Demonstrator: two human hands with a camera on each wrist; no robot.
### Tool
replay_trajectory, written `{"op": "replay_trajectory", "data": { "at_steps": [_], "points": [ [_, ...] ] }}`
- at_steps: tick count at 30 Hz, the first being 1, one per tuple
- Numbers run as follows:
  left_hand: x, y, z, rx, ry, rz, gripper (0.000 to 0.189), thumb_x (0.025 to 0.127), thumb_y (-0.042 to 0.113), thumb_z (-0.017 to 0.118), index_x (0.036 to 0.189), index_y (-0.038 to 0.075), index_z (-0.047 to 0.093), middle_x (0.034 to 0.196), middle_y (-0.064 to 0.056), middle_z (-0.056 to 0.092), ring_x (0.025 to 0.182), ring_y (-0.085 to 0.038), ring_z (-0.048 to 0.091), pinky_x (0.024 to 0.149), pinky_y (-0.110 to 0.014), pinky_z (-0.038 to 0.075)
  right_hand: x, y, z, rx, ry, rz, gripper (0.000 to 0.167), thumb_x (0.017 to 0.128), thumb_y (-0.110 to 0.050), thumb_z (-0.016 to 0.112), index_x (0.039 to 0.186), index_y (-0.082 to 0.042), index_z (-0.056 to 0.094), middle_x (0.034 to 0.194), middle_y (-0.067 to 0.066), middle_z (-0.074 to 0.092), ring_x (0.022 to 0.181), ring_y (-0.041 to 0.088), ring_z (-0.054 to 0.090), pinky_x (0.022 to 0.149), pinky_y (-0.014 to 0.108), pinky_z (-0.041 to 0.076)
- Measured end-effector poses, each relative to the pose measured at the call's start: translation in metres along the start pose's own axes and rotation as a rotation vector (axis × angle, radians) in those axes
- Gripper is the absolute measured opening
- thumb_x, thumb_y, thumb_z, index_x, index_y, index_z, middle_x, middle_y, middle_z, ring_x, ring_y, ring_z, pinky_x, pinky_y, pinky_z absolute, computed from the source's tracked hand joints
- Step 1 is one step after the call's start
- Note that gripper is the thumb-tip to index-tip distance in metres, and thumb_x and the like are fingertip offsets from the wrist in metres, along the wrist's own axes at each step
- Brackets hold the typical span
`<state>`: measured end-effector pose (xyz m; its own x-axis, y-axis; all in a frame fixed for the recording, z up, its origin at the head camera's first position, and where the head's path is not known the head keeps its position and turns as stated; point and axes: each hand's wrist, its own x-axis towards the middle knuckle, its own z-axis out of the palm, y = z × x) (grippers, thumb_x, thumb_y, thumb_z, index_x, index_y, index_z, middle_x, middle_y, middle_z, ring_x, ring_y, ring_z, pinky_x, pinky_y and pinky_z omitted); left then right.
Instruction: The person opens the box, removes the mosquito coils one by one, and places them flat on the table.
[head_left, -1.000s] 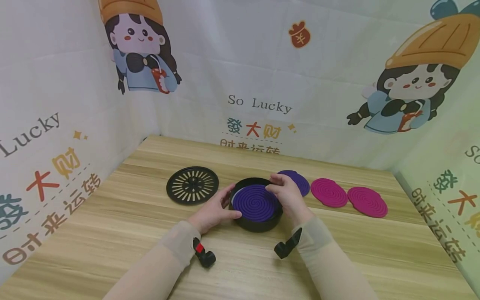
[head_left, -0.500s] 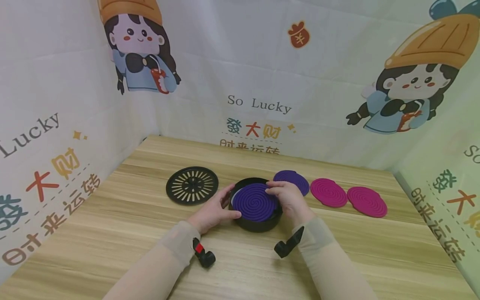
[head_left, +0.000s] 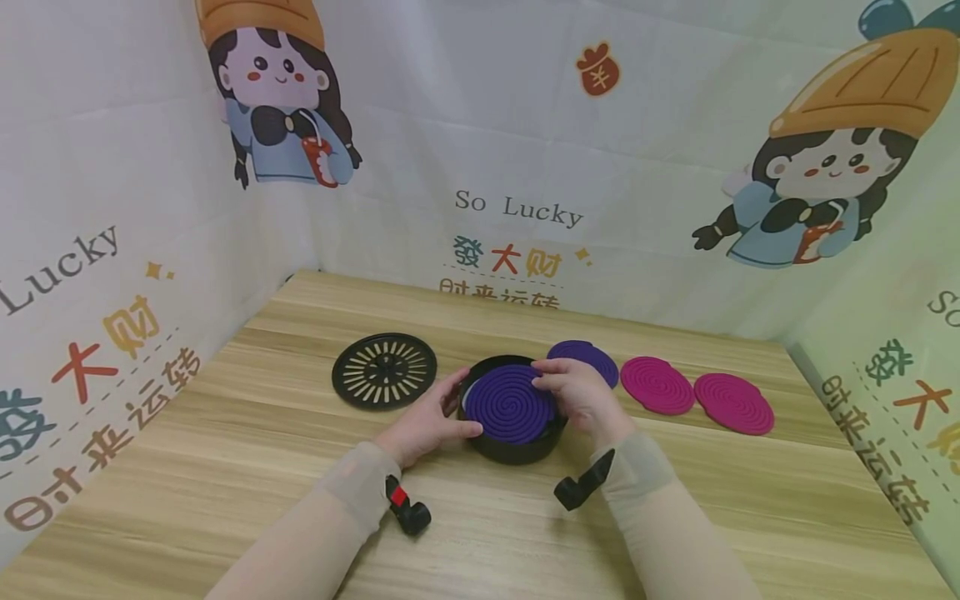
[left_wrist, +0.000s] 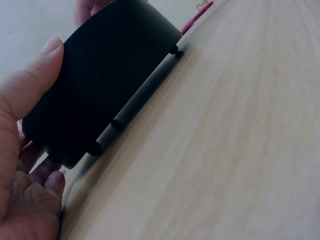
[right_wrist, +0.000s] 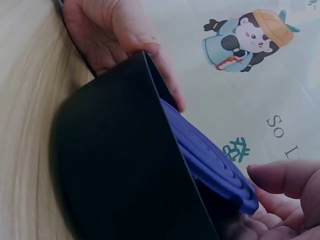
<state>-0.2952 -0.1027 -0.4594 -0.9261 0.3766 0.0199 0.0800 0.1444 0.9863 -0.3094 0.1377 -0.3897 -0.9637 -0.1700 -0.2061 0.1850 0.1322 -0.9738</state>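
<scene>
A round black mosquito-coil box (head_left: 517, 454) stands on the table, its small feet showing in the left wrist view. My left hand (head_left: 426, 423) grips the box's left side, thumb on the near wall and fingers round the far side. A purple mosquito coil (head_left: 508, 406) lies tilted in the mouth of the box. With its thumb and fingers, my right hand (head_left: 588, 402) pinches the coil's right edge. In the right wrist view that edge of the coil (right_wrist: 220, 160) sticks up above the rim, while the other edge sits inside. The box's floor is hidden.
Left of the box lies a black slotted lid (head_left: 385, 367). Behind and right of it are another purple coil (head_left: 585, 360) and two pink coils (head_left: 657, 385), flat in a row. A printed cloth (head_left: 420, 150) hangs round the wooden table (head_left: 480, 533).
The right hand has shifted slightly, and the pinched right edge of the purple coil has risen a little out of the box. The left hand and the box have stayed still.
</scene>
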Motion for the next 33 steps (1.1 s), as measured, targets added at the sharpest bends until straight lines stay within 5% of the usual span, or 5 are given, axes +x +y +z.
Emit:
{"op": "replay_trajectory", "data": {
  "at_steps": [9, 16, 33],
  "points": [
    [-0.0006, 0.0016, -0.0007, -0.004, -0.010, -0.011, 0.097, 0.077, 0.009, 0.080, 0.154, 0.012, 0.021, 0.159, -0.014, 0.011, 0.145, -0.030, 0.015, 0.117, -0.039, 0.019, -0.0028, 0.0019, -0.0040, 0.019, -0.089, -0.006, 0.050, 0.093, 0.002, 0.053, 0.141, 0.006, 0.040, 0.119, 0.012, 0.051, 0.074, 0.006, 0.056, 0.064, 0.022, 0.051],
    [-0.0005, 0.0005, 0.0000, 0.000, -0.008, -0.006, 0.096, 0.078, 0.012, 0.081, 0.154, 0.014, 0.023, 0.159, -0.014, 0.012, 0.144, -0.030, 0.016, 0.117, -0.039, 0.019, -0.0046, 0.0040, -0.0038, 0.092, -0.135, -0.007, 0.052, 0.093, 0.006, 0.051, 0.143, 0.007, 0.036, 0.104, 0.007, 0.057, 0.073, 0.006, 0.062, 0.064, 0.023, 0.055],
    [-0.0002, 0.0007, -0.0007, -0.008, -0.014, -0.011, 0.096, 0.078, 0.013, 0.081, 0.154, 0.014, 0.022, 0.159, -0.014, 0.012, 0.145, -0.030, 0.015, 0.117, -0.039, 0.019, -0.0030, 0.0060, -0.0011, 0.091, -0.123, -0.009, 0.052, 0.091, 0.005, 0.053, 0.140, 0.003, 0.038, 0.099, 0.006, 0.057, 0.066, 0.008, 0.062, 0.058, 0.025, 0.055]
  ]
}}
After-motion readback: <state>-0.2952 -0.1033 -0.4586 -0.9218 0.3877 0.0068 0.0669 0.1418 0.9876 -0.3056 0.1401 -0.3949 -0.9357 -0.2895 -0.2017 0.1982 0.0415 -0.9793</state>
